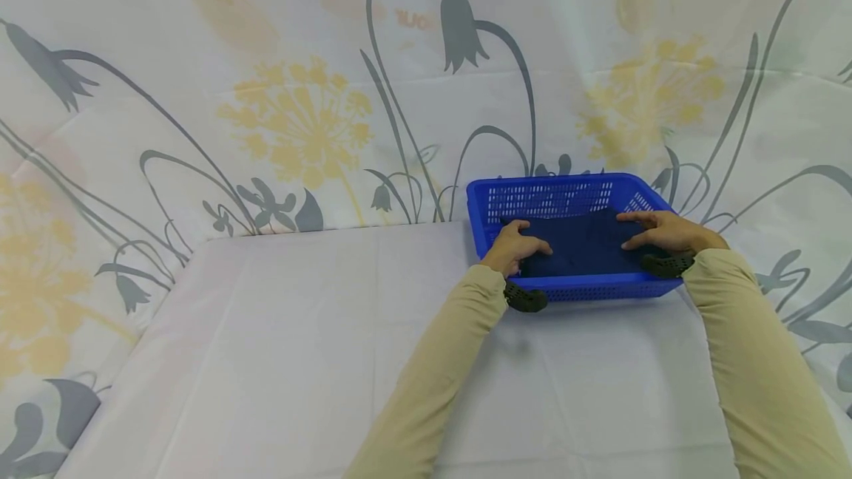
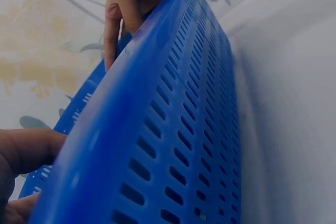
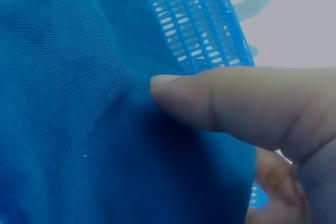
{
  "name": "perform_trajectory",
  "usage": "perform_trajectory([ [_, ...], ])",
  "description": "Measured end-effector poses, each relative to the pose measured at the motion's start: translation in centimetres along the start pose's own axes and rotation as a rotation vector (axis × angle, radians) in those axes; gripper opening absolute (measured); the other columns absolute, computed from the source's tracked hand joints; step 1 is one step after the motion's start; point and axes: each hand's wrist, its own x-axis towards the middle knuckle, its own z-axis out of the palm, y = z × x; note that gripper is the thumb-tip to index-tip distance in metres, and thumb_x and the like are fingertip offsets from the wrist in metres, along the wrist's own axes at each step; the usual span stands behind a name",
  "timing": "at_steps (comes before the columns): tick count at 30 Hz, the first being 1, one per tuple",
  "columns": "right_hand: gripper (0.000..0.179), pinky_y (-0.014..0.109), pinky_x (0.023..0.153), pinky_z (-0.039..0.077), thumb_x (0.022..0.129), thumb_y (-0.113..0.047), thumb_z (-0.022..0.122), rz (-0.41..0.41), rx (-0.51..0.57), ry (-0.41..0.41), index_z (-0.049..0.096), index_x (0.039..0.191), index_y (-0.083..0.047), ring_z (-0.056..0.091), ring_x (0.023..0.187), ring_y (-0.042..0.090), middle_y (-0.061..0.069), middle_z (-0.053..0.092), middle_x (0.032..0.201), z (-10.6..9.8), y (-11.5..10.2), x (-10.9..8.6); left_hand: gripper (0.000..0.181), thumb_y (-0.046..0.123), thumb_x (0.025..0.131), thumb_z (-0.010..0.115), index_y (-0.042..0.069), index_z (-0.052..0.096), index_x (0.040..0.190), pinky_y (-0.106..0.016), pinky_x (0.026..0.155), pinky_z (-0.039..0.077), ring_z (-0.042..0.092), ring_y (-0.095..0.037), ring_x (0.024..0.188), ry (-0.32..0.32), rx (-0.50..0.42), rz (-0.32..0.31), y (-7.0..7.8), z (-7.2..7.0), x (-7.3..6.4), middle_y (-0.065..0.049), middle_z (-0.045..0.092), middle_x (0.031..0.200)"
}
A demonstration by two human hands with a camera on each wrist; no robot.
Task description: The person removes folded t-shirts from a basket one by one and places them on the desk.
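A dark blue cloth (image 1: 575, 246) with a fine ribbed weave lies folded inside a blue plastic basket (image 1: 566, 185). At its left end, my left hand (image 1: 511, 248) holds the cloth, thumb over the top; the basket's rim hides part of this hand in the left wrist view. My right hand (image 1: 672, 233) grips the other end. In the right wrist view its thumb (image 3: 220, 100) presses on the cloth (image 3: 68, 87), and curled fingers (image 3: 275, 182) show beside the cloth's edge. Both wrists cross the near side of the basket.
The basket has slotted walls (image 2: 178, 129) and stands on a white-covered table (image 1: 286, 346), toward its back right. Directly behind it rises a white curtain (image 1: 426, 94) with grey and yellow flowers. White tabletop extends to the left and in front.
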Motion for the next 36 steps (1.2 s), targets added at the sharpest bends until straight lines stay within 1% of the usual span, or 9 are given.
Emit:
perform_trajectory([
  [4,0.073,0.064,0.104,0.023,0.086,-0.009,0.071,-0.011,-0.021,0.010,0.031,0.141,0.016,0.013,0.134,0.057,0.041,0.016,0.147,0.1,0.0,-0.1,0.069,0.008,0.076,0.082,0.023,0.054,0.137,-0.030,0.058,0.040,0.059,-0.019,0.084,-0.007,-0.038,0.016,0.0,0.1,-0.2,-0.007,0.056,0.130],
  [5,0.073,0.064,0.104,0.022,0.086,-0.009,0.072,-0.014,-0.024,0.014,0.031,0.141,0.016,0.014,0.134,0.057,0.041,0.017,0.146,0.1,-0.1,-0.2,0.070,0.007,0.076,0.082,0.022,0.053,0.138,-0.030,0.064,0.045,0.060,-0.019,0.095,-0.006,-0.047,0.026,-0.1,0.2,-0.3,-0.006,0.055,0.131],
  [8,0.076,0.065,0.104,0.021,0.085,-0.009,0.073,-0.012,-0.018,0.024,0.029,0.143,0.015,0.013,0.134,0.057,0.040,0.016,0.147,0.1,-0.2,-0.3,0.073,0.005,0.075,0.083,0.022,0.052,0.139,-0.035,0.083,0.049,0.054,-0.024,0.117,-0.002,-0.071,0.060,-0.1,0.2,-0.4,-0.005,0.051,0.136],
  [11,0.079,0.065,0.104,0.021,0.086,-0.010,0.073,-0.003,-0.002,0.035,0.027,0.145,0.013,0.013,0.134,0.057,0.039,0.014,0.148,0.0,-0.5,-0.4,0.075,0.003,0.074,0.082,0.022,0.052,0.140,-0.039,0.093,0.047,0.049,-0.024,0.122,0.007,-0.091,0.092,0.0,0.3,-0.4,-0.003,0.048,0.140],
  [20,0.083,0.066,0.103,0.022,0.087,-0.011,0.073,0.007,0.009,0.056,0.021,0.149,0.009,0.010,0.134,0.057,0.039,0.008,0.150,-0.3,-1.3,-0.6,0.079,-0.003,0.075,0.077,0.021,0.047,0.144,-0.040,0.099,0.042,0.046,-0.025,0.125,0.002,-0.165,0.157,0.2,0.0,-0.7,-0.005,0.045,0.143],
  [31,0.084,0.063,0.104,0.022,0.087,-0.006,0.071,-0.008,0.051,0.081,0.017,0.151,0.007,0.003,0.137,0.054,0.039,0.002,0.150,-0.5,-2.1,-1.2,0.083,-0.002,0.075,0.078,0.022,0.043,0.147,-0.041,0.101,0.040,0.043,-0.026,0.130,0.033,-0.183,0.151,0.5,0.1,-0.7,-0.004,0.041,0.147],
  [33,0.083,0.061,0.105,0.025,0.088,-0.006,0.070,-0.005,0.049,0.093,0.017,0.151,0.006,0.004,0.137,0.054,0.039,0.002,0.150,-0.5,-2.1,-1.2,0.084,-0.002,0.075,0.078,0.023,0.043,0.147,-0.041,0.101,0.041,0.044,-0.026,0.129,0.046,-0.186,0.151,0.6,0.2,-0.7,-0.004,0.041,0.147],
  [35,0.083,0.047,0.101,0.039,0.088,-0.006,0.070,-0.005,0.066,0.101,0.018,0.151,0.006,0.004,0.138,0.053,0.038,0.002,0.151,-0.6,-2.1,-1.2,0.084,-0.001,0.075,0.078,0.025,0.043,0.146,-0.041,0.100,0.042,0.044,-0.026,0.128,0.057,-0.187,0.150,0.6,0.2,-0.7,-0.003,0.040,0.147],
  [36,0.083,0.046,0.100,0.040,0.088,-0.005,0.070,-0.004,0.071,0.104,0.018,0.151,0.005,0.003,0.138,0.052,0.037,0.002,0.151,-0.6,-2.1,-1.3,0.083,-0.001,0.074,0.078,0.025,0.044,0.146,-0.041,0.100,0.042,0.045,-0.026,0.127,0.062,-0.186,0.150,0.6,0.2,-0.7,-0.003,0.041,0.147],
])
